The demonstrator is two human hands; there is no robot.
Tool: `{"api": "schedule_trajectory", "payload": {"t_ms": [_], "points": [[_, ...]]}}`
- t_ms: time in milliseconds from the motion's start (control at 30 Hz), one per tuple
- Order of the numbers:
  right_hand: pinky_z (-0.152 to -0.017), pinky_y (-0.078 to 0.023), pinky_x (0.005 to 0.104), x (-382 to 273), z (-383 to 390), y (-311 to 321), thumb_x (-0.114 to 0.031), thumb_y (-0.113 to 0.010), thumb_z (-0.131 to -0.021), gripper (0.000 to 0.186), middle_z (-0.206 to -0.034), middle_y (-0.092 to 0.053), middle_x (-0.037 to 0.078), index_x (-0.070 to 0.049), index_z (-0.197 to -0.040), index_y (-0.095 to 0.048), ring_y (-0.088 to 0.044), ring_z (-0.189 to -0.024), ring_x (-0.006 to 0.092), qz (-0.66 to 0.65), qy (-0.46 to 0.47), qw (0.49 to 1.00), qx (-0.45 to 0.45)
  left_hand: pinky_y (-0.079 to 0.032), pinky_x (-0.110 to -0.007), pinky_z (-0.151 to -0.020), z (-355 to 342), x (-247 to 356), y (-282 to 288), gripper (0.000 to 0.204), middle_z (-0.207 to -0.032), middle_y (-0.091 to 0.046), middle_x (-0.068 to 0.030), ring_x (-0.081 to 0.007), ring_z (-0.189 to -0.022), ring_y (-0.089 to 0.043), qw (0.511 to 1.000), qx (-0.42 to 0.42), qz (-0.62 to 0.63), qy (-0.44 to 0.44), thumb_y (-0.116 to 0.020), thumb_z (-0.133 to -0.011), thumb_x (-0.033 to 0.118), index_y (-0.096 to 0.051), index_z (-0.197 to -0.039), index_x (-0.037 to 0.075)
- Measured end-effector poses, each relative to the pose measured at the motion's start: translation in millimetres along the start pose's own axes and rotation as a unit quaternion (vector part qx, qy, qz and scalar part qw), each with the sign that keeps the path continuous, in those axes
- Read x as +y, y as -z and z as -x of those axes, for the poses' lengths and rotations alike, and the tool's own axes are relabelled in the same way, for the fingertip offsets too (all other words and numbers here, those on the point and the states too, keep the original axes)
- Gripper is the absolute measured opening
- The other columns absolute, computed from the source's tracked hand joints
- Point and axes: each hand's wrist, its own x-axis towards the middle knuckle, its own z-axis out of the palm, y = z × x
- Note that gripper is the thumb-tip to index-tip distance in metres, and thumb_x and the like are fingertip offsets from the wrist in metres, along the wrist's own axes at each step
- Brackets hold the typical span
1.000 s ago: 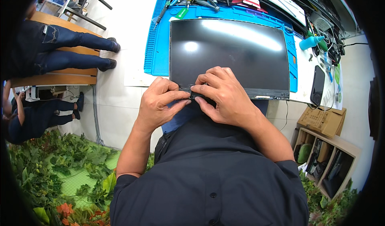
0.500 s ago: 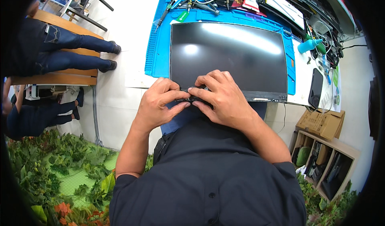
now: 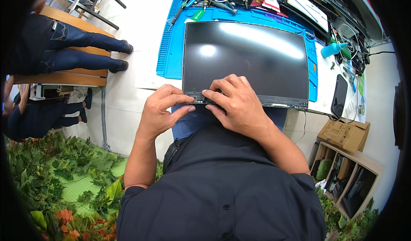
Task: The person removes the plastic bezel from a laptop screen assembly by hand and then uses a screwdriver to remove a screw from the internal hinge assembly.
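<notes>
A dark laptop screen panel (image 3: 246,57) lies face up, its near edge overhanging the bench front above my lap. My left hand (image 3: 160,110) pinches that near edge by the left corner, index finger above and thumb below. A short way to its right, my right hand (image 3: 237,104) grips the same edge, fingers on top of the black border and thumb underneath. Between the two sets of fingertips a small part with light spots shows on the edge; its kind is too small to tell. Below the screen is a blue repair mat (image 3: 171,55).
Screwdrivers (image 3: 180,12) and cables crowd the mat's far side. To the right are a teal squeeze bottle (image 3: 333,49) and a black phone (image 3: 339,95). A cardboard box (image 3: 344,134) tops a wooden shelf (image 3: 372,166) at right. Two people are at left by a wooden bench (image 3: 96,73).
My left hand has slid left along the near edge, widening the gap from my right fingertips and uncovering the small part. My right hand stays nearly in place.
</notes>
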Motion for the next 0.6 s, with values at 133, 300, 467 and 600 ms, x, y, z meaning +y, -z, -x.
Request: {"api": "schedule_trajectory", "payload": {"t_ms": [133,300,467,600], "points": [[-0.088,-0.047,0.0413,-0.6,-0.7,0.7,-0.015,-0.087,-0.084,0.037,-0.111,-0.070,0.006,-0.007,-0.119,-0.077,-0.062,-0.104,0.0259,-0.004,0.004,1.000,0.006,-0.056,-0.036,-0.073,-2.6,2.5,5.1,0.027,-0.092,-0.074,-0.0070,-0.0233,-0.084,-0.069,0.999,-0.003,-0.021,-0.027,-0.093,-0.076,0.007,-0.084,-0.102,0.010],[-0.088,-0.047,0.0413,0.3,0.7,-1.3,-0.015,-0.086,-0.085,0.037,-0.111,-0.070,0.006,-0.007,-0.119,-0.077,-0.062,-0.104,0.0257,-0.001,0.005,1.000,0.008,-0.055,-0.035,-0.071,-1.8,2.1,3.4,0.027,-0.090,-0.074,-0.0075,-0.0221,-0.083,-0.069,0.999,-0.001,-0.020,-0.025,-0.093,-0.075,0.004,-0.085,-0.100,0.008],[-0.089,-0.047,0.0412,0.0,0.8,-1.0,-0.015,-0.086,-0.085,0.036,-0.111,-0.069,0.006,-0.006,-0.119,-0.076,-0.061,-0.105,0.0256,0.002,0.006,1.000,0.007,-0.055,-0.034,-0.071,-0.8,0.0,1.1,0.027,-0.089,-0.074,-0.0078,-0.0219,-0.081,-0.069,0.998,0.020,-0.032,-0.049,-0.093,-0.074,0.003,-0.085,-0.099,0.007],[-0.092,-0.047,0.0410,-0.4,0.6,-0.3,-0.014,-0.085,-0.086,0.034,-0.110,-0.066,0.006,-0.006,-0.118,-0.076,-0.060,-0.105,0.0256,0.007,0.007,1.000,0.003,-0.055,-0.034,-0.070,-0.9,0.3,1.2,0.027,-0.089,-0.074,-0.0077,-0.0211,-0.081,-0.069,0.998,0.023,-0.035,-0.057,-0.093,-0.074,0.001,-0.084,-0.099,0.006]]}}
